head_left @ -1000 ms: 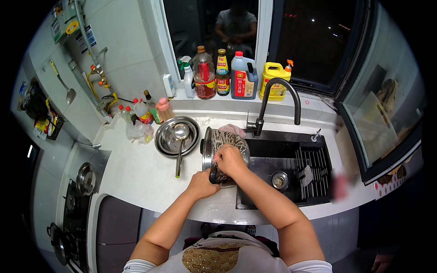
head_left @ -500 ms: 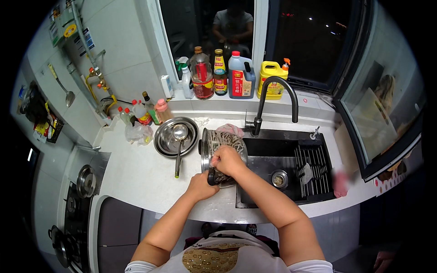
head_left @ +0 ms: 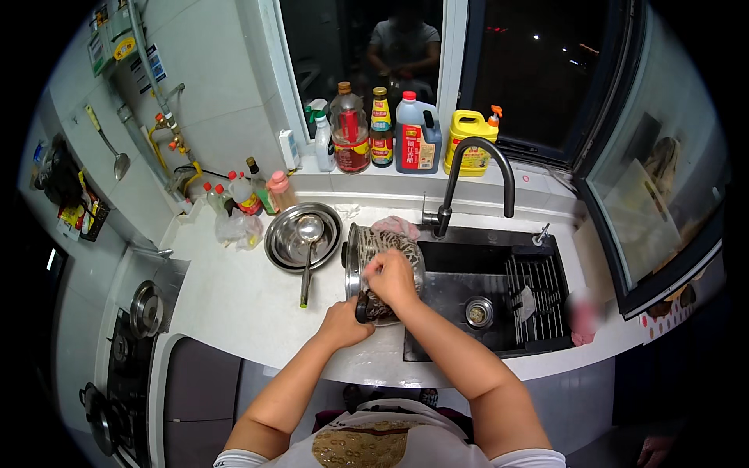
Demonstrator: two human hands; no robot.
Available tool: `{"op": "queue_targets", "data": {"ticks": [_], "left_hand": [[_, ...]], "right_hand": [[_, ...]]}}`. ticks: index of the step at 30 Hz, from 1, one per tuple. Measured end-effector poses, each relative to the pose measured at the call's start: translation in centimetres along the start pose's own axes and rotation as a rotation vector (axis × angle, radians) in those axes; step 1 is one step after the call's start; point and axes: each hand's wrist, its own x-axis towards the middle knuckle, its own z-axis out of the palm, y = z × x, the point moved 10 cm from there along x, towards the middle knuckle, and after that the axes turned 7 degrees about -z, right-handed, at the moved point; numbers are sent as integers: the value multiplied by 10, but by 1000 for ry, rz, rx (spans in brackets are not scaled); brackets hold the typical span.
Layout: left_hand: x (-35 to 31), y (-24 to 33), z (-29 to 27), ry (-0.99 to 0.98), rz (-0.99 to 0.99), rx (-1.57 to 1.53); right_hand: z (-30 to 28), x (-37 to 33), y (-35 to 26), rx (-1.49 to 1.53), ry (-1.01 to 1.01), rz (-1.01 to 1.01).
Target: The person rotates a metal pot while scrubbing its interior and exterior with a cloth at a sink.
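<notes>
A steel pot (head_left: 353, 261) lies tipped on the counter against the sink's left edge, its broad face streaked pale and dark. One black handle (head_left: 361, 306) points toward me, and my left hand (head_left: 343, 324) is wrapped around it. Over the streaked face, my right hand (head_left: 394, 279) presses with curled fingers; whatever they hold is hidden. A pink cloth (head_left: 398, 225) sits behind the pot. To its left are nested steel bowls (head_left: 275, 256) with a ladle (head_left: 309, 228) resting across them, its handle hanging over the near rim.
The black sink (head_left: 445, 292) with a drying rack (head_left: 538, 300) is to the right, beneath a dark curved faucet (head_left: 505, 171). Bottles and jugs, including a yellow jug (head_left: 468, 144), line the windowsill. Small bottles and a plastic bag (head_left: 238, 230) stand at the back left.
My right hand has shifted slightly on the pot's streaked face and looks a little blurred. My left hand keeps its hold on the handle. The whole view has tilted slightly.
</notes>
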Motion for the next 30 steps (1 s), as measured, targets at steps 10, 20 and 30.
{"op": "queue_targets", "data": {"ticks": [10, 20, 30], "left_hand": [[-6, -9, 5, 0, -23, -18], [-6, 0, -5, -26, -28, 19], [-1, 3, -5, -30, -24, 28]], "right_hand": [[11, 24, 10, 81, -60, 113], [16, -18, -53, -216, -313, -700], [-19, -41, -24, -155, -73, -559]]}}
